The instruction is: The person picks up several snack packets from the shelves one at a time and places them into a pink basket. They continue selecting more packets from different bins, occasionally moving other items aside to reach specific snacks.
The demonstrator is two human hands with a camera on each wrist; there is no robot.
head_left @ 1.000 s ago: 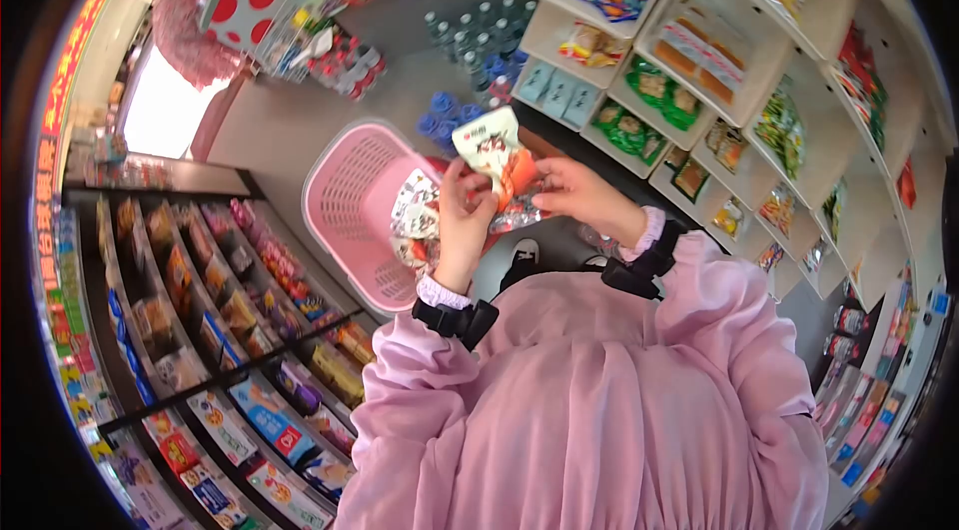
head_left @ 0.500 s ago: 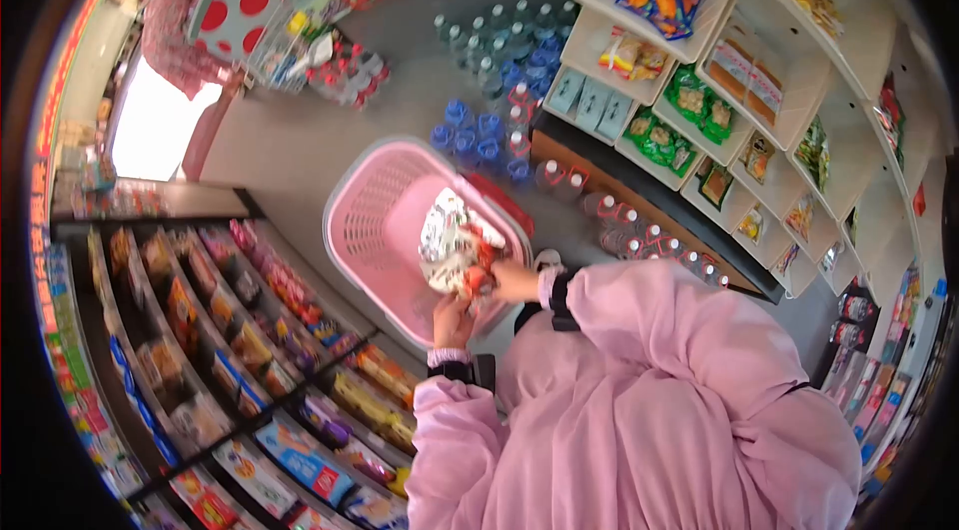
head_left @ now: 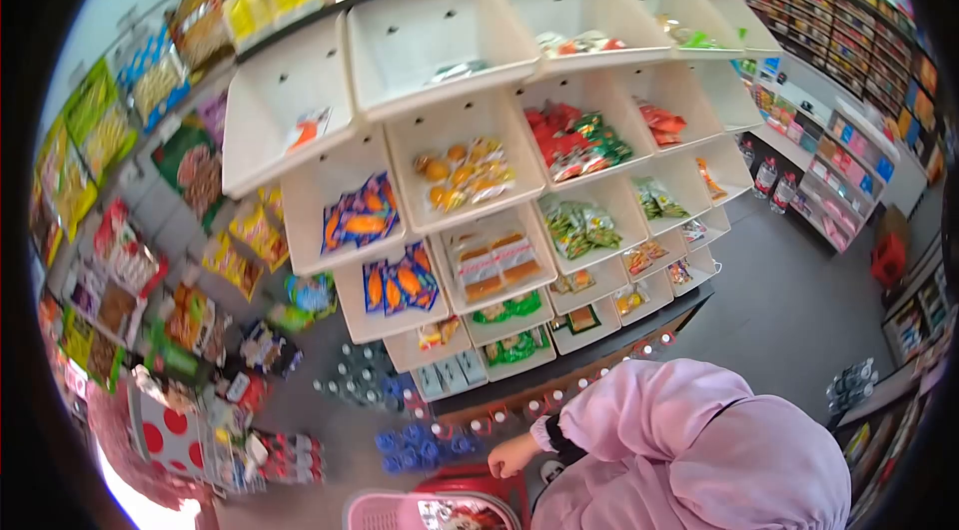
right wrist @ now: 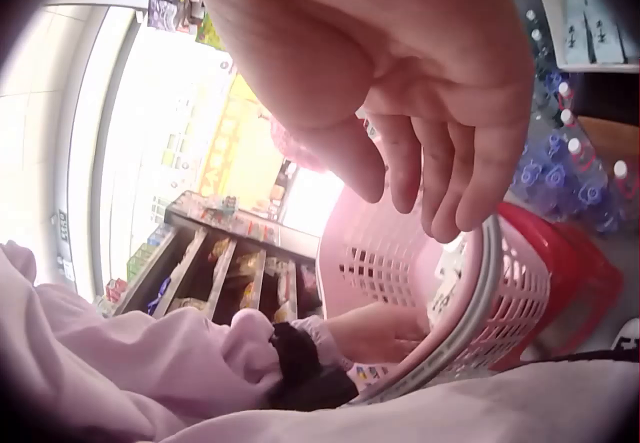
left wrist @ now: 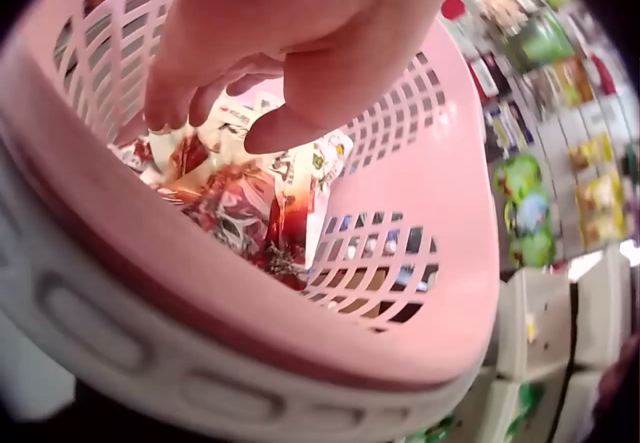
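Right hand (right wrist: 400, 88) withdrew; packets (left wrist: 245, 208) apparently under left hand (left wrist: 300, 48).

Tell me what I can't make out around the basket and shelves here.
Pink basket: mostly cut off by the head view's bottom edge.
Left hand: outside the head view's frame.
Packets: uncountable in the left wrist view, as they overlap and the hand covers some.
Green snack bags: print too small to read in the head view.
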